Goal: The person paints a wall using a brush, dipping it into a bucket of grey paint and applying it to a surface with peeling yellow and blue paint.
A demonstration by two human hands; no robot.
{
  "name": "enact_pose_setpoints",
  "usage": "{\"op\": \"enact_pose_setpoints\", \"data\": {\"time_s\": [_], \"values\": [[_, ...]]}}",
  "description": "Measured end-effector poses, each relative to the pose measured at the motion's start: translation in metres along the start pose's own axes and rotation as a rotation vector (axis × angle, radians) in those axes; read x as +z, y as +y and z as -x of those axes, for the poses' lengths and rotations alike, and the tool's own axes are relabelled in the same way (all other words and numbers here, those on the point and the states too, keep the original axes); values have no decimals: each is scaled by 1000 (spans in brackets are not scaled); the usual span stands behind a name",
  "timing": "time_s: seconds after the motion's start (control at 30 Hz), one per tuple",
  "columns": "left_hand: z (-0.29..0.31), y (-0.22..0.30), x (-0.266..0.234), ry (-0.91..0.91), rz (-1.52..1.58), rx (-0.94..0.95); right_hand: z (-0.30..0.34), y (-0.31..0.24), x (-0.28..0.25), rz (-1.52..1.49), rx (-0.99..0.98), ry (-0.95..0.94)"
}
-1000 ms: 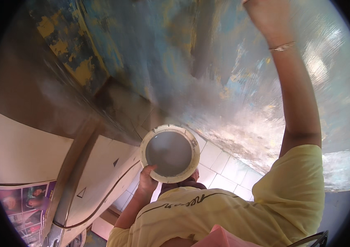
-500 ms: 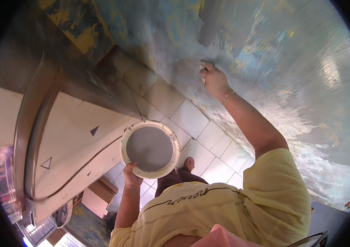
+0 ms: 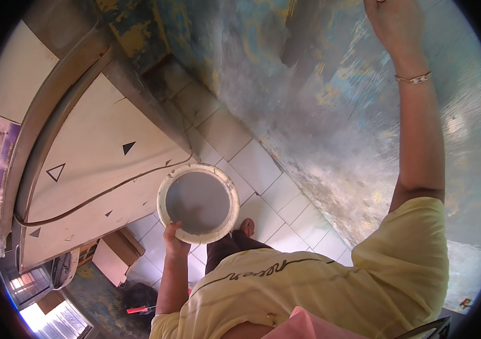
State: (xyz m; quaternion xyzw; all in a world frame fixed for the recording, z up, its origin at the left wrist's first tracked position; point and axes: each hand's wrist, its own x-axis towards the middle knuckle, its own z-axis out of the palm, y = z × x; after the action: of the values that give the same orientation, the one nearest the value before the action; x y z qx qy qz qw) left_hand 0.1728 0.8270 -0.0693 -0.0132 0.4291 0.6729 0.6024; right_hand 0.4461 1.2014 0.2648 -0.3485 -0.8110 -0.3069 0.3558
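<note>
My left hand (image 3: 176,239) grips the near-left rim of a round, off-white bucket (image 3: 232,210), its thumb over the edge. Grey liquid paint (image 3: 200,198) fills part of the bucket, which hangs above the floor in front of my body. Stretched far out to the upper right, my right hand (image 3: 399,28) is closed, close to a wall (image 3: 331,141) streaked with grey over blue and yellow patches. Its fingertips are cut off by the upper edge, so what they hold cannot be made out. A bracelet (image 3: 414,78) circles that wrist.
To the left stands a large pale appliance, seemingly a refrigerator (image 3: 91,152), with dark triangle marks and a cord (image 3: 105,192) across it. Light tiles (image 3: 257,164) cover the floor between it and the wall. A brown box (image 3: 119,254) sits at lower left.
My right hand has moved up and to the right along the wall; the small tool it held has left view. The bucket and left hand have shifted slightly left.
</note>
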Motion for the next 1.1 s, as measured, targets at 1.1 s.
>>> {"op": "enact_pose_setpoints", "data": {"time_s": [1.1], "values": [[-32,-22,16,-26,26,-115,221,-34,165,-272,192,-830]]}}
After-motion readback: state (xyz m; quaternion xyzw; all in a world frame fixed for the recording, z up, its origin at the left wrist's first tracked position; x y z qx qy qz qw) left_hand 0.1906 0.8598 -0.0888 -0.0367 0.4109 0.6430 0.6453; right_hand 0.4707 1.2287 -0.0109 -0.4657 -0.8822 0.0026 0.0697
